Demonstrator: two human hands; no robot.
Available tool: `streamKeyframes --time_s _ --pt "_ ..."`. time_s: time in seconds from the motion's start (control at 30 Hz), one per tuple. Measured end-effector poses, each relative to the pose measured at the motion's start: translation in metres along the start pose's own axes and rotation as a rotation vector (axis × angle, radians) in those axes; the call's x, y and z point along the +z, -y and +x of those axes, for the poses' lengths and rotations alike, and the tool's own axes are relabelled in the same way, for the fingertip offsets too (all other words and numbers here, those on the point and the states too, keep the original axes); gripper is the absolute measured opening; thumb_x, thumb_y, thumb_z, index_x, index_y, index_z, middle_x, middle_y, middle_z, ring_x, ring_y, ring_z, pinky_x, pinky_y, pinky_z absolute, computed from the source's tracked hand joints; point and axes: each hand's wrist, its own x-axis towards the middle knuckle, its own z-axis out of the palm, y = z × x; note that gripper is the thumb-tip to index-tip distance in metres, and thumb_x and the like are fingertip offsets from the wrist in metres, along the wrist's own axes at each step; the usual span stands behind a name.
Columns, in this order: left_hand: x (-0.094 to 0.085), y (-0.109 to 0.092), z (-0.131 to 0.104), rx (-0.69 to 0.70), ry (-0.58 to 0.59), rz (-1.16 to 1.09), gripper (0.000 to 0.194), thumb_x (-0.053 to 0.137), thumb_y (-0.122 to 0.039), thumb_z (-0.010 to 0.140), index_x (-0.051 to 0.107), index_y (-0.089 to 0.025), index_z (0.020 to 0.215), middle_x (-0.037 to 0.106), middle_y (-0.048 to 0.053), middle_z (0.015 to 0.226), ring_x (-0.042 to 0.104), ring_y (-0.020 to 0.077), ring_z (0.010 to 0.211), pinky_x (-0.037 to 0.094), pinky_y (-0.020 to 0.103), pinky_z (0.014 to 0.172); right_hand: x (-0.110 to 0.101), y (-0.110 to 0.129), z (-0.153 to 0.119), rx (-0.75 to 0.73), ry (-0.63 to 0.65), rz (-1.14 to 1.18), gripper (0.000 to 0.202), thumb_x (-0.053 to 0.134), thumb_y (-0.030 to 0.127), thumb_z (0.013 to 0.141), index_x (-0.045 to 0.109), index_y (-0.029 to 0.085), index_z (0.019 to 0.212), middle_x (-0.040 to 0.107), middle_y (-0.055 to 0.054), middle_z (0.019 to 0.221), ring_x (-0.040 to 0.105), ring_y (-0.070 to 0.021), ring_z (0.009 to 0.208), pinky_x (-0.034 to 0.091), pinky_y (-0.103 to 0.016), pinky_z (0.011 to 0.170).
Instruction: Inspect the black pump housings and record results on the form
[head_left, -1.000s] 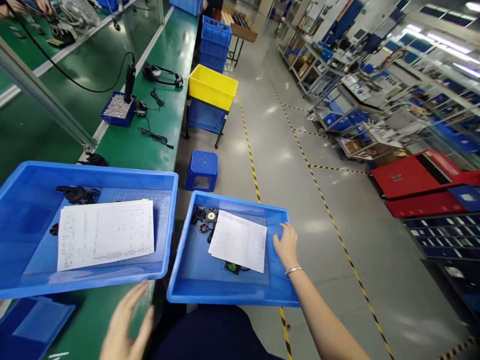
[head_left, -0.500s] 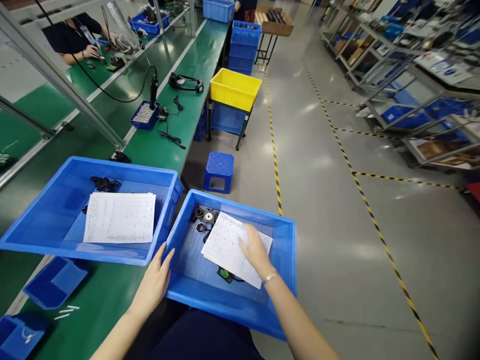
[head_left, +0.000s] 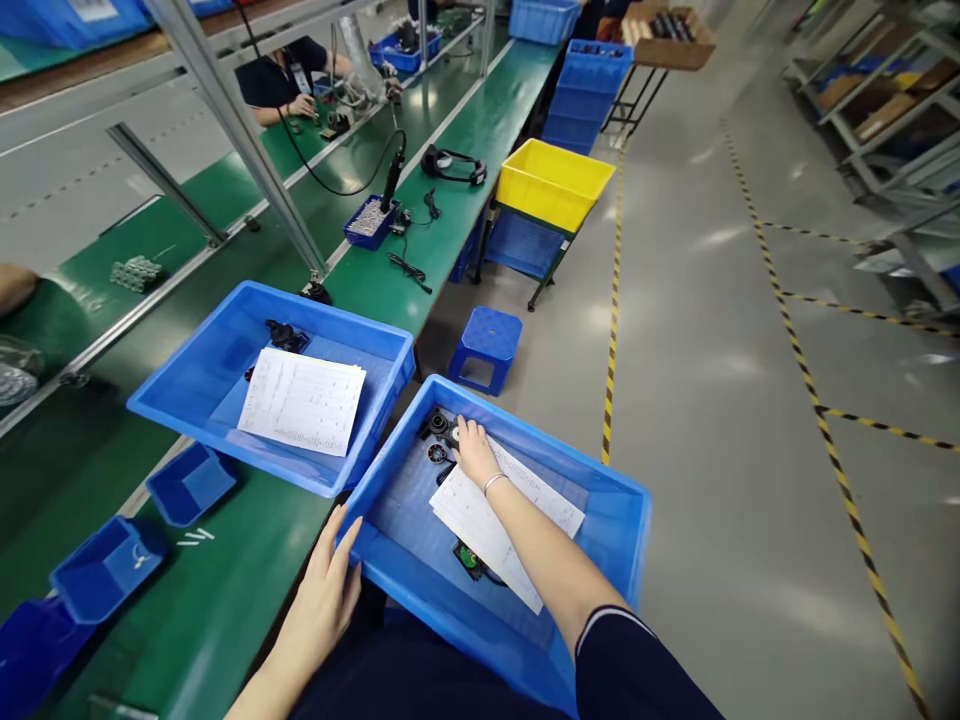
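Blue bin (head_left: 401,515) holds printed papers (head_left: 480,530) and black parts (head_left: 436,424).

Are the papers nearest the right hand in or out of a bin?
In: the papers lie inside the nearer blue bin, its walls on every side.

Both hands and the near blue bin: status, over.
Left hand open, at rim of near blue bin. Right hand inside, at small parts; grip unclear. Right forearm crosses paper sheets, hiding part.
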Motion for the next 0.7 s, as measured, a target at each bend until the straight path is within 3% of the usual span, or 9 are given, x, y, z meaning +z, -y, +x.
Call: streamKeyframes --time_s 0.17,0.37,0.5,0.63,0.7 --pt "0.007 -0.019 0.024 0.022 0.002 -0.129 0.069 0.047 -0.017 0.093 0.016 -0.028 0.154 0.021 0.015 0.159 0.026 0.0317 0.146 0.034 0.056 0.114 -0.029 0.023 -0.022 -0.032 -0.041 0.025 0.061 0.055 0.019 0.090 0.034 0.007 0.147 0.048 -0.021 0.128 0.042 -0.0361 0.125 0.037 -0.058 0.108" --pt "0.041 -0.044 0.076 0.086 -0.087 -0.318 0.079 0.054 -0.023 0.091 0.008 -0.022 0.155 0.024 0.020 0.156 0.030 0.0332 0.144 0.039 0.054 0.112 -0.053 0.109 -0.093 -0.109 -0.075 0.102 0.074 0.053 0.018 0.090 0.017 0.018 0.154 0.041 -0.018 0.138 0.038 -0.0337 0.131 0.038 -0.055 0.110" --pt "0.047 -0.042 0.080 0.040 -0.237 -0.405 0.054 0.050 -0.027 0.093 0.035 -0.029 0.145 0.045 0.013 0.142 0.048 0.0279 0.132 0.043 0.050 0.109 -0.064 0.157 -0.129 -0.098 -0.120 0.274 0.082 0.055 0.015 0.086 0.012 0.022 0.156 0.041 -0.019 0.139 0.040 -0.0352 0.132 0.038 -0.058 0.109" --pt "0.028 -0.030 0.058 -0.031 -0.334 -0.438 0.054 0.067 -0.035 0.085 0.047 -0.027 0.134 0.057 0.009 0.127 0.057 0.0272 0.118 0.048 0.048 0.103 -0.085 0.160 -0.137 -0.258 0.089 0.346 0.085 0.065 0.030 0.085 0.017 0.021 0.155 0.040 -0.016 0.147 0.040 -0.0325 0.136 0.040 -0.050 0.112" --pt "0.014 -0.023 0.042 -0.098 -0.381 -0.432 0.057 0.073 -0.036 0.080 0.049 -0.025 0.131 0.059 0.009 0.122 0.060 0.0267 0.113 0.049 0.046 0.101 -0.090 0.137 -0.127 -0.153 0.138 0.348 0.071 0.061 0.035 0.089 0.027 0.025 0.151 0.048 -0.011 0.143 0.049 -0.0272 0.130 0.047 -0.043 0.105"
